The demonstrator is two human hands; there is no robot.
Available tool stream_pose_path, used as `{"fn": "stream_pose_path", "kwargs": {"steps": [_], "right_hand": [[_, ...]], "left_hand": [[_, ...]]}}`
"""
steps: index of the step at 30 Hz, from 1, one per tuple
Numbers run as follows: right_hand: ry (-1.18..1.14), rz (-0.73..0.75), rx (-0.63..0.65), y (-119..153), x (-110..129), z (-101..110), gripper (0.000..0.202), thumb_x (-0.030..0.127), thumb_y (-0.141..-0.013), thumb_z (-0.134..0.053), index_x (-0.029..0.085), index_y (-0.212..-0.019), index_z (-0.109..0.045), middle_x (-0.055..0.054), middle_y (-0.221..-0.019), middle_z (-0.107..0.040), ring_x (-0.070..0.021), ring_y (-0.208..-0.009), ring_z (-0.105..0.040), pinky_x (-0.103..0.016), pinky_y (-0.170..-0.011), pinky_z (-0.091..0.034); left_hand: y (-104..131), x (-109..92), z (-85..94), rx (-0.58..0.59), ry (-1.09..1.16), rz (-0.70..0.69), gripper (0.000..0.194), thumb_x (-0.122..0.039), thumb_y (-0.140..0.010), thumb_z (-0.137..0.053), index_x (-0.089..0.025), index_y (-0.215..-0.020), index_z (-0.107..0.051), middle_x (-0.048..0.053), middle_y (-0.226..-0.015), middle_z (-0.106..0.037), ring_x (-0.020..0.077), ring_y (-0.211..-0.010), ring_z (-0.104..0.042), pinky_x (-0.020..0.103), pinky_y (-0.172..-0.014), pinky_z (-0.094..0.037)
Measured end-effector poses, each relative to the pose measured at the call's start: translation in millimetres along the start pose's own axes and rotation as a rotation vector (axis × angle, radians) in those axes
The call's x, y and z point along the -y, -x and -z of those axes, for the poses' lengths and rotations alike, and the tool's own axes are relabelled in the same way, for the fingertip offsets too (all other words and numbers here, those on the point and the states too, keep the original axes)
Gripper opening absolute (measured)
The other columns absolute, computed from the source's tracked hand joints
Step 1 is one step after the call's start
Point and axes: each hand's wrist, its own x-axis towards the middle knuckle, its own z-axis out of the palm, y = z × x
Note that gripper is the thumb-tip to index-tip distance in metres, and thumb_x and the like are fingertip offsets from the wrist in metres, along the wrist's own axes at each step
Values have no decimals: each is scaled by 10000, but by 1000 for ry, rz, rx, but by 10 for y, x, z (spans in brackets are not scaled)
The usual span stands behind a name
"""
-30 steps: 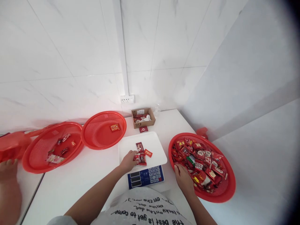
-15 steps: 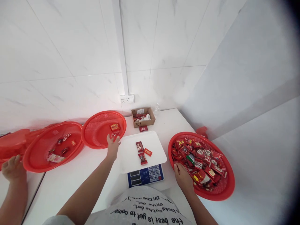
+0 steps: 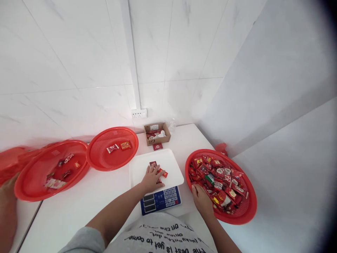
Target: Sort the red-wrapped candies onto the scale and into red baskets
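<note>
My left hand (image 3: pixel 152 178) lies over small red-wrapped snack packets on the white scale tray (image 3: pixel 137 161), its fingers spread. One orange-red packet (image 3: pixel 164 173) and a dark red packet (image 3: pixel 153 163) stick out beyond the fingers; the rest is mostly covered. At the right, my right hand (image 3: pixel 202 199) is closed around the near left rim of a large red basket (image 3: pixel 252 209), which is heaped with red packets (image 3: pixel 223 182). Two packets, a red-and-white one (image 3: pixel 112 148) and an orange one (image 3: pixel 125 145), rest in the middle red basket (image 3: pixel 102 158).
Another red basket (image 3: pixel 28 179) with several packets stands at the left, beside another person's arm (image 3: pixel 7 214). Behind the tray sits a cardboard box (image 3: pixel 160 139) of packets, with a red packet (image 3: pixel 158 146) in front. A blue keypad (image 3: pixel 160 200) shows below the tray.
My left hand has moved right, from the middle basket to the packets on the tray. The red-and-white packet now lies loose in that basket. My right hand stays at the large basket's rim.
</note>
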Motion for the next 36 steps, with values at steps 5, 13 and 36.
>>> {"fn": "stream_pose_path", "kwargs": {"steps": [5,13,36], "right_hand": [[17,-7,10,-11,-13,-5,458,402,-881,-236,182,-1073,-589,-92,-1179,-585,-198,-1092,-521,-298,-898,-388],[16,-19,19,3,11,12,444,405,-882,-247,188,-1056,-593,-94,-1161,-597,-205,-1068,-536,-292,-869,-399],[64,-67,68,14,44,48,474,425,-879,-229,197,-1079,-594,-104,-1150,-615,-215,-1007,-584,-308,-831,-418]], "left_hand": [[-15,-24,-37,-79,-102,-61,431,-460,-826,-497,-255,-1205,-494,101,-1231,-481,264,-1180,-375,421,-980,-276],[-107,-84,37,-7,-58,85,242,-311,-881,-430,-215,-1064,-555,93,-1096,-523,241,-1068,-432,374,-890,-363],[-80,-155,245,37,77,265,137,-177,-798,-473,-199,-796,-608,59,-963,-576,223,-946,-515,302,-697,-426]]}}
